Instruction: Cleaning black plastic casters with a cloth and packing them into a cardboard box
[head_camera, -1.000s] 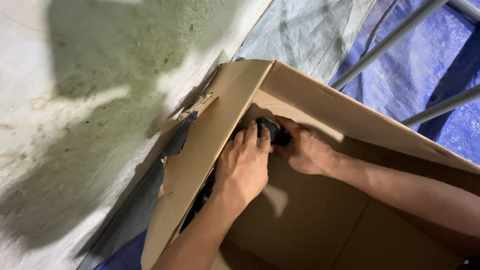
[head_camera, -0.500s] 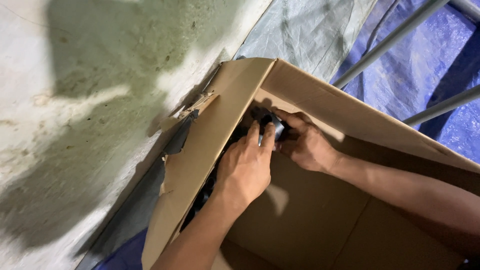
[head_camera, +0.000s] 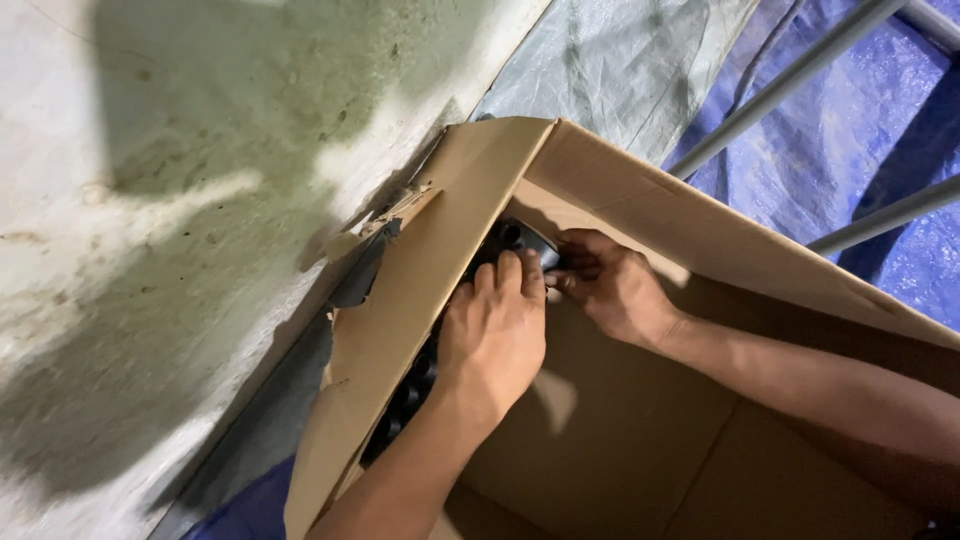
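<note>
The left hand (head_camera: 495, 335) lies knuckles up inside a large brown cardboard box (head_camera: 640, 440), its fingers pressed together and curled over a black moulded plastic part (head_camera: 515, 238) that sits in the box's far corner. The right hand (head_camera: 610, 285) meets it from the other side, fingertips bunched and pinching the same black part just beside the left fingertips; how firm the grip is cannot be told. Below the left wrist, more of the dark ribbed plastic (head_camera: 405, 400) runs down along the inner left wall of the box, partly hidden by a folded cardboard flap (head_camera: 400, 330) whose upper edge is torn and ragged. The box floor is bare, smooth cardboard with a fold seam.

Outside the box, to the left, rises a pale, stained concrete wall (head_camera: 180, 200) with greenish blotches and a broad shadow. Behind the box lies a grey tarpaulin sheet (head_camera: 630, 70), and beside that a crinkled blue tarpaulin (head_camera: 860, 110) crossed by two slanting grey metal poles (head_camera: 780, 85).
</note>
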